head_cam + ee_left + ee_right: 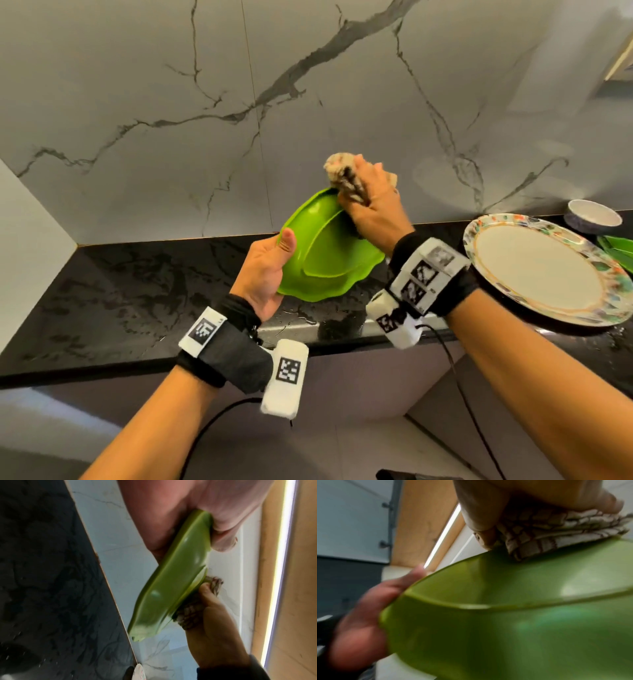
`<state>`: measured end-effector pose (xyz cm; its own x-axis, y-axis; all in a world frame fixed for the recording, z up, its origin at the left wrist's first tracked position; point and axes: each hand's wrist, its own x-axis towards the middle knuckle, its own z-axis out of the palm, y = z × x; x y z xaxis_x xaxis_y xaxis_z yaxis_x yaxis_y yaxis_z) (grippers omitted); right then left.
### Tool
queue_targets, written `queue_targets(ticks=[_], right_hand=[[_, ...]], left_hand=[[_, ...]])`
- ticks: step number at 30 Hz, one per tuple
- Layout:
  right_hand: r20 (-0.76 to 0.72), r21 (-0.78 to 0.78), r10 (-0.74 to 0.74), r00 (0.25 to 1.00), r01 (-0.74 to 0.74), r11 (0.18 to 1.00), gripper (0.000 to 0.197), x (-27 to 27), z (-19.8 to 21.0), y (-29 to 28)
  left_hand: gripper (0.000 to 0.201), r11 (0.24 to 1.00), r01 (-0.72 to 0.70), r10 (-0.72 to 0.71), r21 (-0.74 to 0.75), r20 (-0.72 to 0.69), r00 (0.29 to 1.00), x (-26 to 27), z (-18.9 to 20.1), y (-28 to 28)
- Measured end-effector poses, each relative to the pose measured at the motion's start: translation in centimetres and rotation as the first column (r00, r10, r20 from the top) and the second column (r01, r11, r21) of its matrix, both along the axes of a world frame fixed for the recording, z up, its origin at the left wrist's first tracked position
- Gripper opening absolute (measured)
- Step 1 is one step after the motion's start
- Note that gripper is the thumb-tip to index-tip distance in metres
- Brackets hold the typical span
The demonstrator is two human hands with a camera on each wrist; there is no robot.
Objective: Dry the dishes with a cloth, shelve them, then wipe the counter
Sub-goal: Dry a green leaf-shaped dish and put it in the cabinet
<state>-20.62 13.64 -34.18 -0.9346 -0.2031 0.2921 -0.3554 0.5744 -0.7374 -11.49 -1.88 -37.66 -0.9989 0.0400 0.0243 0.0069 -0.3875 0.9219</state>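
Note:
A bright green plastic plate [325, 253] is held tilted above the black counter [120, 301]. My left hand [270, 267] grips its near-left rim, thumb on the inner face. My right hand [370, 209] holds a bunched checked cloth [342, 168] and presses it against the plate's far rim. In the left wrist view the green plate [173, 580] shows edge-on, the cloth [190, 614] against its far face. In the right wrist view the cloth [556, 534] lies on the green plate [513, 622] under my fingers.
A large white plate with a patterned rim [544, 270] lies on the counter at the right. Behind it stand a small bowl [592, 216] and another green piece [616, 246]. Water drops lie on the counter near its front edge. A marble wall [308, 102] rises behind.

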Motion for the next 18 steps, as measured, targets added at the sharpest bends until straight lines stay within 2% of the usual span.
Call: queue_targets(ticks=[2,5,6,8,10,13,14,16,18], right_hand=[[-0.084,0.123,0.088,0.993,-0.077,0.989,0.064,2.3,-0.6,-1.7],[-0.193,0.115,0.232,0.953,-0.213,0.97,0.063,6.3,-2.0,-4.4],[-0.208,0.099,0.251,0.945,-0.234,0.967,0.064,7.3,-2.4,-5.1],[-0.219,0.095,0.279,0.935,-0.264,0.96,0.065,8.1,-3.6,-5.6],[-0.276,0.157,0.32,0.906,-0.286,0.945,0.064,8.4,-4.5,-5.5],[-0.417,0.327,0.426,0.803,-0.304,0.895,0.063,8.4,-5.6,-4.5],[-0.443,0.396,0.48,0.757,-0.315,0.862,0.063,8.0,-6.0,-3.8],[-0.453,0.51,0.58,0.677,-0.338,0.791,0.059,6.9,-6.6,-1.9],[-0.461,0.56,0.636,0.619,-0.353,0.749,0.045,5.8,-6.7,-0.1]], left_hand=[[0.075,0.998,-0.04,0.038,0.051,0.033,0.999,0.0,-0.2,0.5],[0.049,0.98,-0.093,0.073,0.175,0.115,0.991,0.1,-0.2,1.2],[0.051,0.966,-0.091,0.063,0.24,0.119,0.991,0.2,-0.1,1.3],[0.07,0.934,-0.065,0.035,0.352,0.092,0.995,0.1,-0.1,1.1],[0.082,0.895,-0.018,-0.006,0.447,0.053,0.999,0.6,0.1,0.7],[0.09,0.831,0.008,-0.067,0.556,0.086,0.994,1.1,-0.3,0.3],[0.084,0.817,0.019,-0.101,0.577,0.11,0.989,1.2,-0.6,0.1],[0.061,0.816,0.084,-0.195,0.573,0.135,0.972,1.6,-0.8,0.0],[0.063,0.86,0.092,-0.19,0.502,0.148,0.971,1.8,-0.9,0.2]])
